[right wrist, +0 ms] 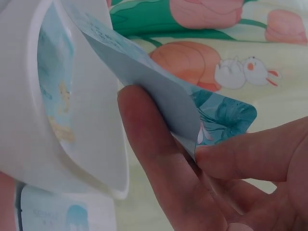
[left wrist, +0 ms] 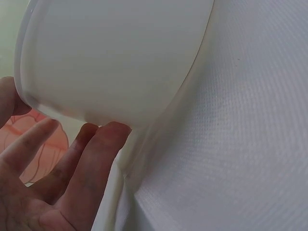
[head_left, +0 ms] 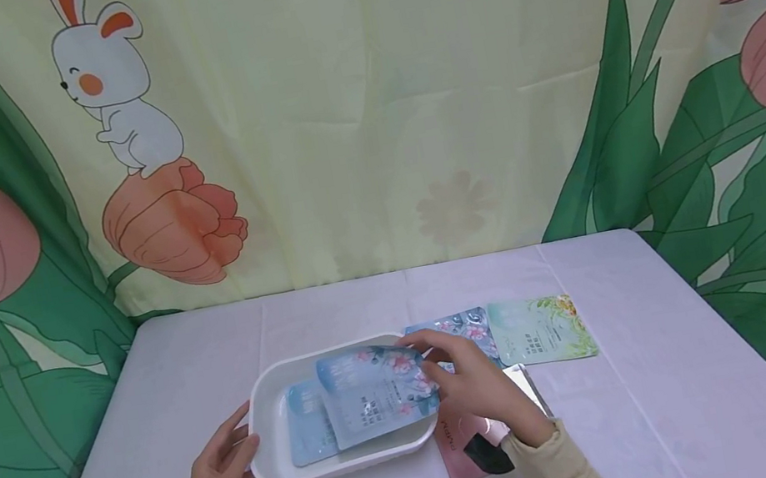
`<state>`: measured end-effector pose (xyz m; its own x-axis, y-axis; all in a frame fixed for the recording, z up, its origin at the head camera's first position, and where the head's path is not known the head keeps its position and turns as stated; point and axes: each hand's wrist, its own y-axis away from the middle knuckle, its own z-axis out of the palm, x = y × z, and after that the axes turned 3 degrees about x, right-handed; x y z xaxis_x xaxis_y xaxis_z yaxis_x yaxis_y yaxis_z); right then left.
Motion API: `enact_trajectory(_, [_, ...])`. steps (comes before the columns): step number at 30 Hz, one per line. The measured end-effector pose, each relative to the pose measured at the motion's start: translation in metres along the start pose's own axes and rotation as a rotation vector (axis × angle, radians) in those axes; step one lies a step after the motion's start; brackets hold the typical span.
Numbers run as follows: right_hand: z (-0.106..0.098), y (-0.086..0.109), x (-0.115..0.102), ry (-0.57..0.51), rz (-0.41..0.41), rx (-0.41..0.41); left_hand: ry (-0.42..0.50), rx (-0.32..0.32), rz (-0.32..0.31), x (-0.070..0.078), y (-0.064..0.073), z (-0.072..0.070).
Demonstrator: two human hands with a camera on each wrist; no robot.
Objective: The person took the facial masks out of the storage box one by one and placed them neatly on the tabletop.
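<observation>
Blue floral sachet (head_left: 375, 397), pinched by its edge between thumb and fingers of the right hand (head_left: 470, 383), tilted over the white plastic tray (head_left: 273, 422) between both hands, likely to keep its printed face uncreased. Nearest, beneath the right wrist, a pink pouch (head_left: 457, 456); then, level with both hands, a light-blue sachet (head_left: 309, 433) lying in the tray, with fingers of the left hand (head_left: 217, 465) spread and only touching the outer end wall, probably for steadiness. Beyond the right hand, another floral blue packet (head_left: 475, 325) just beside a light-green packet (head_left: 538, 330).

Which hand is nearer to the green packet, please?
Right. The right hand is just left of the green packet; the left hand is farther left, touching the white tray.
</observation>
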<state>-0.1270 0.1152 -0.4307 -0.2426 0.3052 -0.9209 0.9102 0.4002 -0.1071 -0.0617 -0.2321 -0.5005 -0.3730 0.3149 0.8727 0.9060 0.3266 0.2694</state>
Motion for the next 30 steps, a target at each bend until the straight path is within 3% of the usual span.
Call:
enact_trajectory(24, [-0.040,0.014,0.015,-0.052,0.081,0.024,-0.003,-0.009,-0.012,-0.001,-0.001,0.000])
enact_trajectory(30, [-0.051,0.019,0.021,-0.061,0.066,0.025,0.005,-0.016,-0.019,0.000,-0.001,-0.001])
